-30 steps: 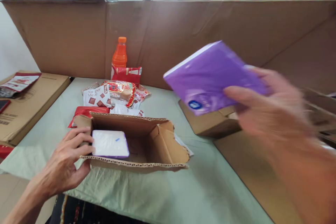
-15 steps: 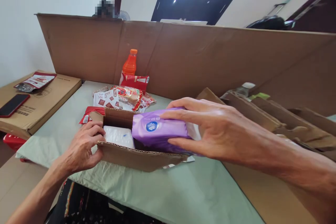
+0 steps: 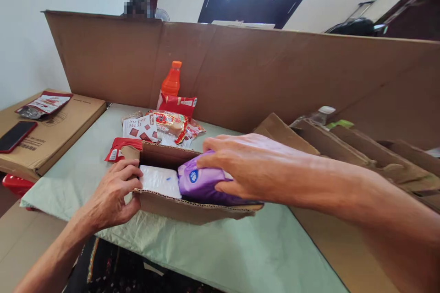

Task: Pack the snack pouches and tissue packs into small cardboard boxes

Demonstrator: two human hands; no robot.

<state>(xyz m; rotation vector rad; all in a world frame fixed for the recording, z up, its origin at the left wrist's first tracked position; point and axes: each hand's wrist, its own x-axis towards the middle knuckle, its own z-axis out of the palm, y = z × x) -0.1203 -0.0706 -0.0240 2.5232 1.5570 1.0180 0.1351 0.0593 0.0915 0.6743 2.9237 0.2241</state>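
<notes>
An open cardboard box (image 3: 195, 213) stands on the table before me. My left hand (image 3: 115, 192) pinches its left end, thumb on the near side and fingers over the rim. Inside that end lies a white wrapped pack (image 3: 160, 181). Beside it, partly down in the box, is a purple tissue pack (image 3: 202, 181) with a blue round logo. My right hand (image 3: 233, 162) grips this pack from above, fingers on the far side and thumb on the near side. The pack's right end is hidden under the hand.
Behind the box lie food packets (image 3: 168, 121), a red pouch (image 3: 118, 149) and an orange drink bottle (image 3: 171, 80). A tall cardboard panel (image 3: 257, 73) runs along the back. Left is a flat carton (image 3: 65, 132) with a phone (image 3: 17, 136); right, a divided cardboard box (image 3: 337, 142).
My right hand has moved left and lowered the purple tissue pack deeper into the box. The box sits slightly further right in view, with my left hand still on its end.
</notes>
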